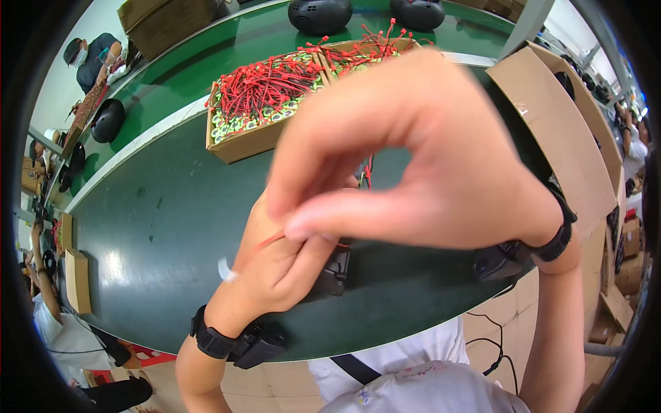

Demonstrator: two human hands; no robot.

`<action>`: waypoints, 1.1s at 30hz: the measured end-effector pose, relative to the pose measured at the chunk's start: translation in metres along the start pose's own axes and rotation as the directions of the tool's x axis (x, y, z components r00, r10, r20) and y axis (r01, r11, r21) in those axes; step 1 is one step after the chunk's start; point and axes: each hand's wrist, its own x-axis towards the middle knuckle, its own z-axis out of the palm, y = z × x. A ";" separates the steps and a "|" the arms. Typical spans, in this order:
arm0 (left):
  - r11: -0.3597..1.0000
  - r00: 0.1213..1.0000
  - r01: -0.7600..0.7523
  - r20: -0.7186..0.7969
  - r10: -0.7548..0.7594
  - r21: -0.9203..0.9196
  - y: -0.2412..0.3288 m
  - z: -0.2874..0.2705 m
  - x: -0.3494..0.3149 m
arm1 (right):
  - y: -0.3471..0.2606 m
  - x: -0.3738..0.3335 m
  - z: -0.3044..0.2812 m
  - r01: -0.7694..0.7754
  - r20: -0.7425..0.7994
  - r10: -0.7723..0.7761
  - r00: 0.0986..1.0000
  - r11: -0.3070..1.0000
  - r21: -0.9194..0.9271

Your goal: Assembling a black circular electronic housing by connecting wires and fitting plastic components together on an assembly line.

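Close to the camera, my right hand (427, 151) is raised with thumb and forefinger pinched on a thin red wire (273, 239). Motion blurs this hand. A small white blurred piece (226, 270) shows near my left wrist; whether it belongs to the wire I cannot tell. Below and behind the right hand, my left hand (279, 265) is closed, its thumb pressed in. Most of its fingers are hidden, and so is what they hold. A black plastic part (336, 272) lies partly covered beside the left thumb, over the dark green worktop (151, 227).
Beyond my hands stands a cardboard box (241, 146) of green-wrapped cells with red and black leads; a second such box (365, 55) adjoins it. A big open carton (551, 124) is at right. Black rounded housings (320, 15) sit on the green conveyor (179, 76). A masked person (93, 65) works far left.
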 end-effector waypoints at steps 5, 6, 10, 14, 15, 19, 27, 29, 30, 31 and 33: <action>0.973 0.985 -0.170 0.039 0.166 0.154 -0.011 -0.006 0.006 | 0.031 -0.035 0.001 -0.299 -0.306 0.345 0.887 0.935 0.190; 0.972 0.985 -0.173 0.040 0.169 0.156 -0.012 -0.005 0.008 | 0.044 -0.048 0.008 -0.335 -0.295 0.341 0.892 0.939 0.071; 0.958 0.977 -0.210 0.002 0.214 0.193 -0.012 0.001 0.009 | 0.044 -0.066 0.024 -0.601 -0.094 0.644 0.759 0.749 0.278; 0.961 0.984 -0.171 -0.015 0.179 0.218 -0.012 0.003 0.009 | 0.048 -0.075 0.021 -0.553 -0.052 0.662 0.748 0.665 0.501; 0.959 0.983 -0.177 -0.011 0.184 0.223 -0.012 0.002 0.009 | 0.052 -0.077 0.021 -0.518 -0.066 0.630 0.773 0.689 0.507; 0.962 0.985 -0.167 -0.003 0.172 0.214 -0.009 0.001 0.009 | 0.044 -0.074 0.014 -0.436 -0.197 0.431 0.881 0.900 0.022; 0.950 0.981 -0.189 0.015 0.192 0.250 -0.007 -0.001 0.012 | 0.028 -0.072 0.008 0.133 0.021 -0.146 0.989 0.822 -0.554; 0.952 0.983 -0.181 0.014 0.183 0.245 -0.005 -0.003 0.011 | 0.026 -0.067 0.014 0.211 0.162 -0.145 0.976 0.812 -0.544; 0.955 0.983 -0.181 0.011 0.184 0.234 -0.004 0.000 0.013 | 0.025 -0.062 0.012 0.207 0.160 -0.141 0.977 0.810 -0.548; 0.955 0.983 -0.181 0.011 0.184 0.234 -0.004 0.001 0.012 | 0.023 -0.052 0.009 0.259 0.134 -0.222 0.966 0.854 -0.451; 0.960 0.983 -0.177 -0.005 0.183 0.215 -0.006 0.001 0.010 | 0.028 -0.031 -0.001 0.369 0.115 -0.352 0.929 0.846 -0.384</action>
